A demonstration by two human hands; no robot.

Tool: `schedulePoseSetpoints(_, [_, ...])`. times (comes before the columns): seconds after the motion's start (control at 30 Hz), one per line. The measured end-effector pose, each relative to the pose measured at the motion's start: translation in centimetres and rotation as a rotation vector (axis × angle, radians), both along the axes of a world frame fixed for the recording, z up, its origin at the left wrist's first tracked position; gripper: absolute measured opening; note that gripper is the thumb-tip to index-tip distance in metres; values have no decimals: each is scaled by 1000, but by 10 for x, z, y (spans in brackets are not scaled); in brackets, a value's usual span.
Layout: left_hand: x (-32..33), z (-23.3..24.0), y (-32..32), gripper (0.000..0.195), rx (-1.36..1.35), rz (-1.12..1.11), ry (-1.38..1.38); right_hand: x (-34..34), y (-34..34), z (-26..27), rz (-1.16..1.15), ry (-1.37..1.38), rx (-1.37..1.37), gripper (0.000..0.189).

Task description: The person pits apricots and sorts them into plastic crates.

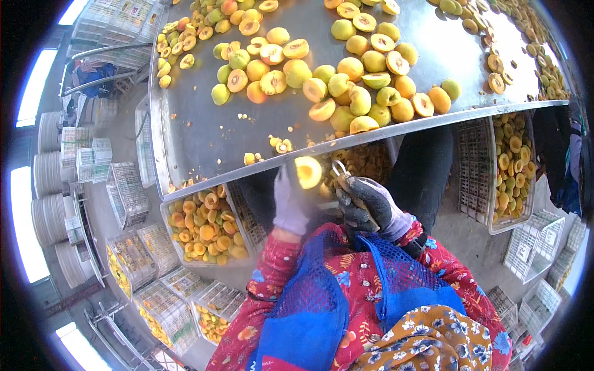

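Note:
My left hand [291,199], in a lavender glove and blurred, holds a yellow peach half [308,172] just in front of the table's near edge. A hollow shows in the middle of its cut face. My right hand [369,201], in a lavender glove with a dark coating, grips a pitting tool [341,168] whose metal loop points up beside the fruit. The tool's handle is mostly hidden by the fingers. Beyond both hands, whole and halved peaches [360,100] lie on a metal table [199,134]; several halves still hold their stones.
A plastic crate [166,227] of hollowed peach halves stands below the table on the left. Brown scraps [371,162] lie below, between my knees. Another crate [492,185] of halves is on the right, near a person's dark clothing [552,153]. Stacked crates [167,315] stand at lower left.

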State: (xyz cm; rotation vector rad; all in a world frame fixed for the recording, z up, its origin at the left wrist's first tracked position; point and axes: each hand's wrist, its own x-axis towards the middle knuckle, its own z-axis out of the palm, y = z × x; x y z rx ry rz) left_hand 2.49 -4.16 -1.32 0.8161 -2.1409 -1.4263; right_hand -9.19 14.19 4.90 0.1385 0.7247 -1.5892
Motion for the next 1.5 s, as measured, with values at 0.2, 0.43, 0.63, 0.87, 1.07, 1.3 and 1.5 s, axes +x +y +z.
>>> schedulePoseSetpoints(0.2, [57,85,-40,44,-514,484,-690,-9,12,-20,18,500,132,36])
schedulePoseSetpoints(0.43, [-21,63,-63,36,-843,-65,-697,-14,13,-18,2,499,203,34])
schedulePoseSetpoints(0.63, [-145,-1,-56,37,20,-254,-317,-14,23,-5,-25,418,208,28])
schedulePoseSetpoints(0.87, [-96,53,-39,40,689,-208,37,-17,25,-16,111,1247,244,20])
schedulePoseSetpoints(1.07, [-51,62,-5,39,-90,-291,134,-10,-6,25,117,1801,232,30])
schedulePoseSetpoints(1.3, [-31,45,5,50,-301,-348,-95,4,-14,31,126,1605,410,22])
schedulePoseSetpoints(1.5, [-26,52,8,42,-619,-345,-9,8,-10,37,159,1606,406,21])
